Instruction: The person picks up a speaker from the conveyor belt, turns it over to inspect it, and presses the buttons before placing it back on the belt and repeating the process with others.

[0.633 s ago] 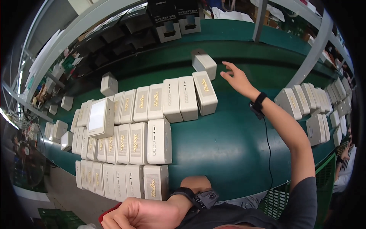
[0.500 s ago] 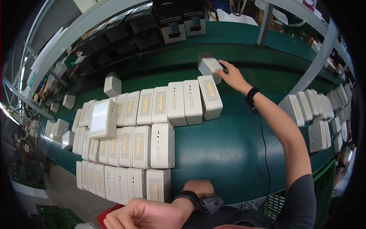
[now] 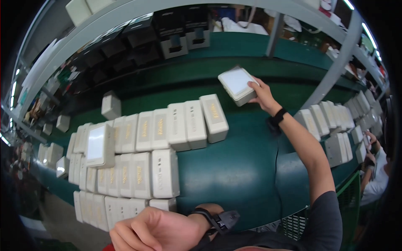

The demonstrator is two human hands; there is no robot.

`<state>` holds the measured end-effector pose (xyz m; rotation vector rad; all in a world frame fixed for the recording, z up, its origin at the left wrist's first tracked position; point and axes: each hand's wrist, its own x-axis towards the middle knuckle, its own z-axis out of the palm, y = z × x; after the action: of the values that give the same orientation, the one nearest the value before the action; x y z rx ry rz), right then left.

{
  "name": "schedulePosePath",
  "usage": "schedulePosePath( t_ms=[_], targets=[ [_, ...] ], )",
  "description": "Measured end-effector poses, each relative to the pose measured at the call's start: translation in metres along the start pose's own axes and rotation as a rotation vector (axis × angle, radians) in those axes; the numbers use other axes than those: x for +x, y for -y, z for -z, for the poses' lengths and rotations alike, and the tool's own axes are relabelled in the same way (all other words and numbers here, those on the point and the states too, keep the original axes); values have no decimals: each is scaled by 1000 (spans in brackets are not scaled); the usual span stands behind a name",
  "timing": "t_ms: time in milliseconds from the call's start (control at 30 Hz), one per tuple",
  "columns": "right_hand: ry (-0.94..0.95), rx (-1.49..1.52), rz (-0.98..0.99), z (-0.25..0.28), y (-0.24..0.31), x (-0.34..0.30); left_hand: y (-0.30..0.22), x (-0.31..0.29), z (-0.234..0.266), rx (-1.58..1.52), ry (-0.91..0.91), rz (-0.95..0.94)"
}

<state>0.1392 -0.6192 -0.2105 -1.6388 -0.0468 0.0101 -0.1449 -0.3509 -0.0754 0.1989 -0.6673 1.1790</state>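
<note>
My right hand (image 3: 261,95) grips a cream box-shaped device (image 3: 238,85) by its right side, thumb on top. A pale, screen-like face on the device is turned up toward me, above the dark green belt. Just left of it, a cream device (image 3: 214,117) with gold lettering leans at the right end of the back row. Low in front of me, my left hand (image 3: 155,230) has its fingers curled; whatever they may hold is hidden. Near that hand is the front row of cream devices (image 3: 163,204).
Rows of similar devices (image 3: 138,173) stand at left, with one pale-faced device (image 3: 96,144) lying on them. A single device (image 3: 111,106) stands on the belt. More devices (image 3: 326,119), a grey post (image 3: 339,58), a cable (image 3: 276,167) and another person (image 3: 377,175) are at right.
My right hand has lifted the device off the belt and turned it so its pale face shows. The view has shifted a little. My left hand remains low, fingers curled.
</note>
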Motion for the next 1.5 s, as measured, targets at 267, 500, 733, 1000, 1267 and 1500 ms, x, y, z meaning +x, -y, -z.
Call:
schedulePosePath(
  t_ms=[267, 500, 733, 1000, 1267, 1500],
  targets=[
    [20, 816, -157, 68, 43, -179, 43, -20, -7, -84, -140, 180],
    [230, 1482, -281, 90, 31, -259, 92, -68, -13, 417, 370, 421],
    [408, 1590, -456, 74, 33, -293, 134, -131, -7, 605, 892, 728],
    [568, 1354, -372, 67, 45, -301, 141, -131, 15, 495, 764, 1107],
    [426, 1243, -454, 61, 26, -297, 136, -135, 11, 433, 793, 1047],
    [489, 1424, -532, 63, 10, -297, 138, -137, 1, 697, 845, 1126]
  ],
)
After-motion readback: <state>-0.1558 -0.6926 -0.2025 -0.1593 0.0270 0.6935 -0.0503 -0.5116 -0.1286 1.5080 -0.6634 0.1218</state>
